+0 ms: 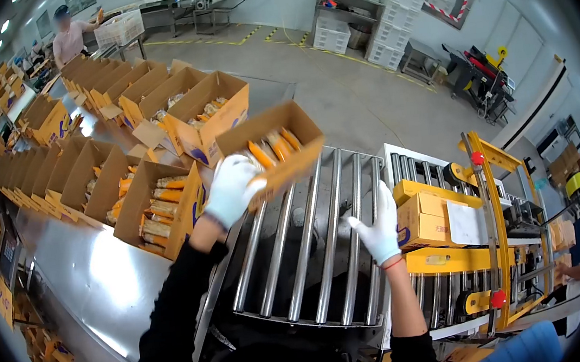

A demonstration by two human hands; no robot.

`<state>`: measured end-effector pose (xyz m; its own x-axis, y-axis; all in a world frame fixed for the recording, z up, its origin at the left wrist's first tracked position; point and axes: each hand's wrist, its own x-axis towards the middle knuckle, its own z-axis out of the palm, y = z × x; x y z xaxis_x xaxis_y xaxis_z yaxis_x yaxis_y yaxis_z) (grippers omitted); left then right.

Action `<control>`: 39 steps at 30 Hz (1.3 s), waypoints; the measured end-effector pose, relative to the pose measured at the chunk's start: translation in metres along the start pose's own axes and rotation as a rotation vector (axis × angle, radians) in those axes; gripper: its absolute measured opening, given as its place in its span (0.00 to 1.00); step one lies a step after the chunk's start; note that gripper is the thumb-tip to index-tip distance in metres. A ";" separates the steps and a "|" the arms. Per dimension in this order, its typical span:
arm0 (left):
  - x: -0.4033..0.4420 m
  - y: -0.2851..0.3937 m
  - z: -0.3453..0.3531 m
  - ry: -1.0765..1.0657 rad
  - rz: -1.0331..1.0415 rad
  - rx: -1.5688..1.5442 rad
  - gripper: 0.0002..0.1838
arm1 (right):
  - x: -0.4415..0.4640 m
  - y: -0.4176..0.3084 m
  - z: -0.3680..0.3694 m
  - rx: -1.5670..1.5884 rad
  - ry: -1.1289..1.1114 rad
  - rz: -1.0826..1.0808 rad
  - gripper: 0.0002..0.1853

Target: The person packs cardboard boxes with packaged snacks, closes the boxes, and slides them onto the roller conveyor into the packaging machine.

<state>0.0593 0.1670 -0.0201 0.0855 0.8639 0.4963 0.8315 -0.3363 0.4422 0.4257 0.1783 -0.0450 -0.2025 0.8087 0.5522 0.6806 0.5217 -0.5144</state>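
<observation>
My left hand [230, 187], in a white glove, grips the near left side of an open cardboard box [282, 175]. The box is tilted and held at the far end of the roller conveyor [305, 257]; several orange and clear packets show inside it. Over the conveyor's right side is my right hand [380, 228], also gloved, with fingers stretched upward and thumb apart, holding nothing. Just right of it, a closed carton [425, 223] sits between the yellow guide rails [447, 260] of a machine, a white sheet [465, 223] beside it.
On the metal table [76, 263] at left stand two rows of open boxes [166, 212] filled with packets. A person [70, 38] stands at the far left by a white crate [120, 29]. Stacked white crates [396, 18] and a shelf [346, 12] line the back wall.
</observation>
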 end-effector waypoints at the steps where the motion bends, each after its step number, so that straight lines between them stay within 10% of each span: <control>1: -0.012 0.012 -0.012 0.036 0.062 -0.051 0.07 | 0.008 -0.021 -0.004 -0.117 -0.072 -0.069 0.50; 7: -0.003 0.050 -0.019 -0.322 -0.249 -0.582 0.10 | -0.002 -0.033 0.003 0.165 -0.615 -0.245 0.28; 10: 0.009 0.005 0.056 0.038 0.245 0.065 0.17 | 0.034 -0.040 -0.011 0.290 -0.446 0.094 0.37; 11: 0.012 0.017 0.059 0.078 0.073 0.137 0.19 | 0.053 -0.044 -0.009 -0.040 -0.292 -0.271 0.45; 14: 0.004 0.027 0.067 0.135 -0.319 0.156 0.26 | 0.061 -0.055 0.009 -0.241 -0.227 -0.281 0.51; 17: -0.014 0.008 0.069 0.091 -0.635 -0.969 0.28 | 0.012 -0.061 0.005 -0.282 -0.428 -0.287 0.54; 21: 0.008 0.055 0.096 0.222 -0.577 -0.531 0.28 | 0.001 -0.047 -0.005 -0.483 -0.477 -0.171 0.62; 26: -0.021 0.127 0.166 -0.548 -0.171 -0.866 0.33 | 0.013 0.001 0.005 -0.723 -0.350 -0.158 0.54; 27: -0.022 0.136 0.118 -0.631 -0.067 -0.939 0.31 | 0.009 0.003 -0.009 -0.613 -0.349 -0.121 0.47; 30: -0.060 0.119 -0.006 0.035 0.004 -0.147 0.31 | -0.003 0.023 -0.026 -0.675 -0.293 -0.136 0.37; 33: -0.088 0.074 -0.089 -0.010 -0.464 0.569 0.32 | -0.004 0.041 -0.034 -0.634 -0.214 -0.111 0.23; 34: -0.094 0.065 -0.104 -0.189 -0.906 0.446 0.32 | -0.005 0.037 -0.034 -0.659 -0.202 -0.115 0.19; 37: -0.095 0.052 -0.108 -0.444 -0.711 0.273 0.31 | -0.011 -0.009 -0.012 -0.117 -0.300 -0.154 0.18; 39: -0.101 0.033 -0.086 -0.224 -0.504 -0.182 0.30 | -0.024 -0.071 0.012 0.209 -0.315 -0.313 0.21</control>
<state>0.0308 0.0362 0.0087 -0.1659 0.9857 0.0292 0.6934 0.0955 0.7142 0.3738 0.1253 -0.0300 -0.5999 0.6306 0.4924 0.4038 0.7700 -0.4940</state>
